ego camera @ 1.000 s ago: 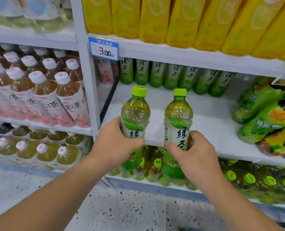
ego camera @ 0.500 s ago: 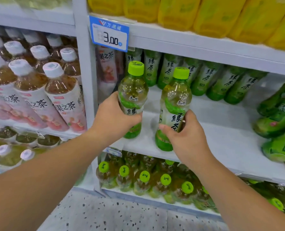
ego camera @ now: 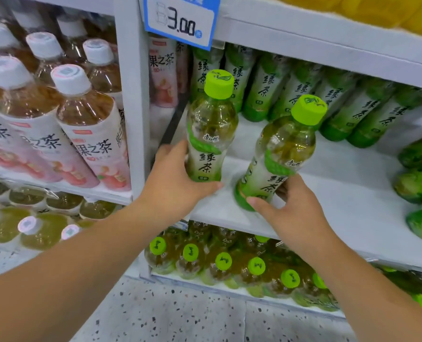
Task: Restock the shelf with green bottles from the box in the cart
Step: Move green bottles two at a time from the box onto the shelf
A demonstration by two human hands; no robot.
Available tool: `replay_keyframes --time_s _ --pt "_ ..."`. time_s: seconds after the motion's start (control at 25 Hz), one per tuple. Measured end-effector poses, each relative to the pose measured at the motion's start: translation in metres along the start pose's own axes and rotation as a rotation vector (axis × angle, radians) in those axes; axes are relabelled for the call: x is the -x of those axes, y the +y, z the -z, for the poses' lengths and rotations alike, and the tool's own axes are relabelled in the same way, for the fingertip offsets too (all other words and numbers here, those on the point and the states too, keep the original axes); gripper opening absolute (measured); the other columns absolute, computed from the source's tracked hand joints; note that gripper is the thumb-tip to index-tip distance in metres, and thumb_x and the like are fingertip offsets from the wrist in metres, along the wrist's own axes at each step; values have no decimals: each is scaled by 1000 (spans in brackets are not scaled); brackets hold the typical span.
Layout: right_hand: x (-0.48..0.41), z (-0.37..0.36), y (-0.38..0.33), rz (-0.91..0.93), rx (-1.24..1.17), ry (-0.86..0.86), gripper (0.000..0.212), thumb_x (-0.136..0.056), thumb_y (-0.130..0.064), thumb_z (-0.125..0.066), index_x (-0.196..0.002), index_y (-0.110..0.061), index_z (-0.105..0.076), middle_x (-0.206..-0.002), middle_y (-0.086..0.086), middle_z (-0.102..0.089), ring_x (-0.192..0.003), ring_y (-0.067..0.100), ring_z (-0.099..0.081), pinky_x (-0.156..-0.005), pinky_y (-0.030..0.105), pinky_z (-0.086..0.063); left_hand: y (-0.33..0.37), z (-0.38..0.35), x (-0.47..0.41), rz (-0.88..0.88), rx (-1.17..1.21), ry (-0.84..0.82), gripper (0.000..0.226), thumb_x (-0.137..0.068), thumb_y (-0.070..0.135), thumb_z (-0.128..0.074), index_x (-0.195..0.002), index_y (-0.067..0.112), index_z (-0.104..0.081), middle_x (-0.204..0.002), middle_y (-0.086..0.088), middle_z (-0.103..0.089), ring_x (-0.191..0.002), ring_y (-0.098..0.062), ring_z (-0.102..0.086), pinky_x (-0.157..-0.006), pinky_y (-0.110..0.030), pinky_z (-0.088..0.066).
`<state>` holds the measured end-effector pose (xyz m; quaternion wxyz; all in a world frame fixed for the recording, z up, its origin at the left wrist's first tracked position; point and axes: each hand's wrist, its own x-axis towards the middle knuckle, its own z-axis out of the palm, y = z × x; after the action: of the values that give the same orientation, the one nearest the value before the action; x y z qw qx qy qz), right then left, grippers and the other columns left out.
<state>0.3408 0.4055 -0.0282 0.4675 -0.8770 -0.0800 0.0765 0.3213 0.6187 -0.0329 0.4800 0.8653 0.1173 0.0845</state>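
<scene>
Left hand (ego camera: 177,186) wrapped round near-upright left green tea bottle (ego camera: 211,127); right hand (ego camera: 296,218) pinching right green tea bottle (ego camera: 279,156) low, cap tilted rightward, base at shelf (ego camera: 340,193) front. Stocked row (ego camera: 261,90) straight beyond fingers (ego camera: 261,204); likely push back.

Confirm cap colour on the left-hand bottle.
Lime green cap on the left hand's bottle; head view.

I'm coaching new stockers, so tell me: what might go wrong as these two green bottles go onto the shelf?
1. The right bottle leans, with the right hand gripping only near its base; released like this, it may topple.
2. The left bottle, held by the left hand, could knock over the back row if pushed back hard.
</scene>
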Motion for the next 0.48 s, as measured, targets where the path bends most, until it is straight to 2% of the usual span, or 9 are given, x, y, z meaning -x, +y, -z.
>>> replay_keyframes --time_s 0.08,0.24,0.32,0.4,0.48 --pt "-5 -7 7 10 6 53 46 -81 -30 -81 -105 -48 -46 -100 -38 -53 -104 -8 -53 -88 10 -38 -10 -7 2 -7 -18 42 59 -68 34 -89 -118 36 -57 -114 10 -57 -104 -7 -58 -94 -27 -49" --pt "-40 -23 9 72 0 112 41 -82 -28 -80 -110 -41 -53 -96 -36 -56 -92 -22 -53 -75 -4 -37 -22 -18 -20 -43 6 125 54 -73 34 -86 -119 35 -58 -115 11 -63 -107 -7 -61 -95 -36 -54" --pt "-64 -30 9 98 -13 137 39 -82 -27 -80 -112 -33 -55 -95 -32 -58 -88 -25 -52 -71 -5 -38 -24 -22 -38 -35 -22 141 54 -73 36 -85 -120 34 -58 -117 9 -65 -109 -10 -62 -94 -39 -54" --pt "-87 -38 8 123 -16 155 37 -83 -26 -79 -111 -29 -54 -96 -26 -60 -88 -20 -55 -72 0 -42 -26 -26 -59 -51 -50 182 54 -72 34 -85 -120 31 -59 -115 6 -67 -107 -13 -64 -93 -39 -55" --pt "-108 -45 10 150 -11 184 41 -84 -27 -78 -118 -22 -55 -105 -12 -66 -96 -4 -61 -84 16 -51 -24 -30 -80 -65 -45 230 52 -74 28 -84 -121 25 -61 -114 4 -69 -104 -13 -64 -92 -32 -53"
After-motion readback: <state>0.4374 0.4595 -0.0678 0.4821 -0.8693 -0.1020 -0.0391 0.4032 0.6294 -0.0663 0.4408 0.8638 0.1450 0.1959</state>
